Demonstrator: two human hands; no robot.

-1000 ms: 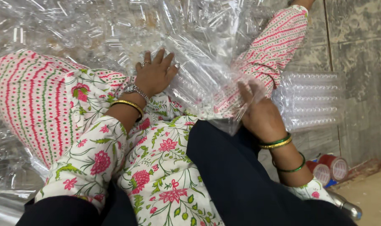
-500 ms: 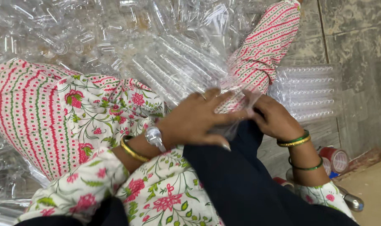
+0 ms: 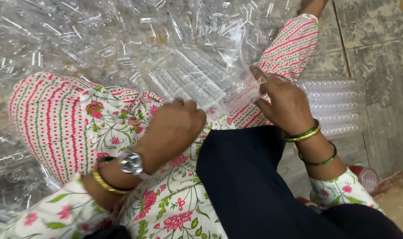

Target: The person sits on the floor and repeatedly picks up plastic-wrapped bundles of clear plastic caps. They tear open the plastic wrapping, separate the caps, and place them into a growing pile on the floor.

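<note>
This looks like a small workshop or sorting spot set up on the floor rather than a home room: the person sits on bare grey stone slabs (image 3: 378,40), a large heap of clear plastic pieces (image 3: 99,35) spreads beyond the knees, and a stack of clear ribbed trays (image 3: 338,104) lies just right of that heap

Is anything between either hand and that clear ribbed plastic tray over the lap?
Nothing visible. The left hand already grips the clear ribbed tray at its near edge, and the right hand pinches its right edge. Loose clear plastic pieces lie beyond it.
</note>
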